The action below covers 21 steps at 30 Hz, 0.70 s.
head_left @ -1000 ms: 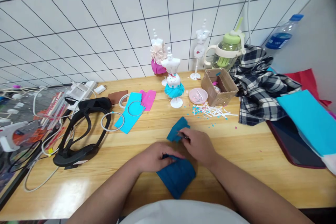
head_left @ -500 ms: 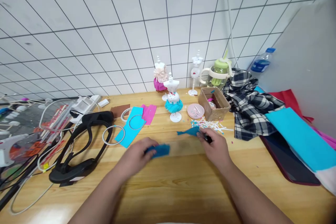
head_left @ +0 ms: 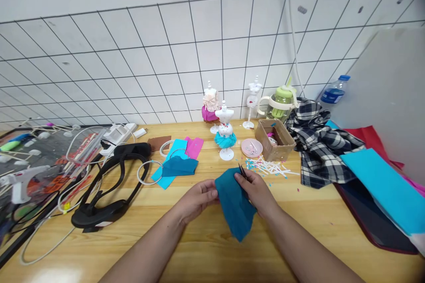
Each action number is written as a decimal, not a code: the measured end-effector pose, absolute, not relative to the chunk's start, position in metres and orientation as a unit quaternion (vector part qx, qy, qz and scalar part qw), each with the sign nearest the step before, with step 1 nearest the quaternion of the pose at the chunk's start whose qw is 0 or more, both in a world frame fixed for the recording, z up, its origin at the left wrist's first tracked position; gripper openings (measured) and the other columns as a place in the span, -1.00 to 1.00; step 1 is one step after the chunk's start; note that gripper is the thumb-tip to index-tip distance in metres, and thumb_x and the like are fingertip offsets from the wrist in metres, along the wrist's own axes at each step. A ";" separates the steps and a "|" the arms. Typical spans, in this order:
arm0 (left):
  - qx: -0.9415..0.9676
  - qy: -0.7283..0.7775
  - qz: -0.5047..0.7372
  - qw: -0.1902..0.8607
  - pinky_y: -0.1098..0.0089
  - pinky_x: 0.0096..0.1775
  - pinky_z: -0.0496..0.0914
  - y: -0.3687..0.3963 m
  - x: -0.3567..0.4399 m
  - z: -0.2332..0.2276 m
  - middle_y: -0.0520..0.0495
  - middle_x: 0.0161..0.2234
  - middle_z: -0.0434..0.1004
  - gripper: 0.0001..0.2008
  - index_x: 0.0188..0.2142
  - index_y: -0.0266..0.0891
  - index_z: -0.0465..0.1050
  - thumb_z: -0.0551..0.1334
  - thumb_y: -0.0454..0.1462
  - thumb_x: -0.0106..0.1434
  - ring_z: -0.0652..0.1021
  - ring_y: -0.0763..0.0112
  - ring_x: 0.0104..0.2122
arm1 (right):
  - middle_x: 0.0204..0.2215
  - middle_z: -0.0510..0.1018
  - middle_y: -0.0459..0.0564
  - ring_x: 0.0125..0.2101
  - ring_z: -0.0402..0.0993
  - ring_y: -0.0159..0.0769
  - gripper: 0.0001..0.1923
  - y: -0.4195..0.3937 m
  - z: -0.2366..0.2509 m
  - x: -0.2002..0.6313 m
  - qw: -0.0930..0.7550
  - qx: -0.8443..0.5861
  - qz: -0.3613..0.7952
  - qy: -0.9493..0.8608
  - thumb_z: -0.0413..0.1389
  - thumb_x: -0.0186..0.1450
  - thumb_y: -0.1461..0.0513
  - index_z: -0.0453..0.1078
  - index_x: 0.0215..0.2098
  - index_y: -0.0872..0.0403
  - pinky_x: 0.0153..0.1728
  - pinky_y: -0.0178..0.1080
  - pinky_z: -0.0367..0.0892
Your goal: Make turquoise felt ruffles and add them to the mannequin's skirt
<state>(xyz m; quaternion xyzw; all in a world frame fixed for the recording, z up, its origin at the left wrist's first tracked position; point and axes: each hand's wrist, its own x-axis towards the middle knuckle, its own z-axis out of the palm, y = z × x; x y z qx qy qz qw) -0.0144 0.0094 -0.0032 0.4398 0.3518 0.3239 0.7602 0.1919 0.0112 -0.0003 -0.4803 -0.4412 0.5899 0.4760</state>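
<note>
A teal piece of cloth or crepe paper [head_left: 235, 208] hangs between my two hands above the wooden table. My left hand [head_left: 199, 199] has its thumb and fingers closed at the left edge of this piece. My right hand [head_left: 257, 190] grips its upper right side and also holds a dark pointed tool [head_left: 243, 171] with two thin tips, which looks like tweezers. A second teal piece [head_left: 181, 166] lies to the left, over a bright blue sheet [head_left: 163, 182] and partly over a ring. Beyond my hands stands a small white mannequin [head_left: 225, 117] with a ruffled blue skirt [head_left: 226, 140].
Two more mannequins [head_left: 210, 97] [head_left: 254, 97] stand near the wall. A pink dish [head_left: 251, 147], cardboard box [head_left: 279, 152] and scattered paper strips [head_left: 268, 168] lie at right, by a checked cloth [head_left: 318, 141]. A black headset [head_left: 96, 212] and cables are on the left.
One teal piece now lies on the blue sheet at left, out of my left hand. My left hand has moved right to the piece in my right hand, which now hangs spread out.
</note>
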 end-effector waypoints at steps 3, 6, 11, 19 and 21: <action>0.351 0.429 0.417 0.720 0.49 -0.28 0.36 0.017 -0.017 -0.016 0.06 -0.46 0.51 -0.77 -0.39 -0.25 0.44 0.43 -0.22 0.04 0.50 0.52 -0.43 | -0.54 0.41 -0.14 -0.48 0.30 -0.36 -0.65 0.016 -0.018 0.198 0.488 -0.524 0.518 -0.469 0.19 0.14 -0.03 0.43 -0.39 0.10 -0.45 -0.32 0.22; 0.344 0.422 0.444 0.712 0.43 -0.20 0.38 0.018 -0.020 -0.017 0.01 -0.39 0.55 -0.77 -0.32 -0.24 0.44 0.38 -0.17 0.11 0.53 0.46 -0.35 | -0.49 0.47 -0.10 -0.43 0.35 -0.33 -0.67 0.017 -0.028 0.201 0.465 -0.524 0.510 -0.499 0.19 0.15 0.00 0.47 -0.35 0.11 -0.38 -0.29 0.26; 0.359 0.319 0.404 0.779 0.20 -0.07 0.39 0.009 -0.010 -0.017 -0.22 -0.02 0.52 -0.37 0.04 -0.19 0.36 0.40 -0.03 0.02 0.53 0.12 -0.05 | -0.58 0.38 -0.17 -0.61 0.21 -0.43 -0.62 0.014 -0.032 0.193 0.487 -0.528 0.538 -0.441 0.18 0.14 -0.04 0.43 -0.30 0.09 -0.58 -0.34 0.12; 0.417 0.399 0.392 0.716 0.15 -0.06 0.41 0.009 -0.015 -0.028 -0.18 -0.13 0.61 -0.52 -0.03 -0.27 0.44 0.41 -0.17 0.06 0.59 0.14 -0.16 | -0.56 0.42 -0.12 -0.55 0.30 -0.35 -0.62 0.010 -0.026 0.195 0.495 -0.527 0.544 -0.425 0.20 0.11 -0.04 0.43 -0.29 0.07 -0.59 -0.32 0.15; 0.455 0.403 0.370 0.702 0.15 -0.08 0.43 0.009 -0.016 -0.029 -0.16 -0.15 0.61 -0.52 -0.04 -0.26 0.44 0.40 -0.13 0.07 0.59 0.14 -0.17 | -0.49 0.47 -0.09 -0.48 0.36 -0.31 -0.63 0.011 -0.026 0.196 0.487 -0.521 0.539 -0.449 0.19 0.12 -0.02 0.43 -0.25 0.07 -0.51 -0.30 0.24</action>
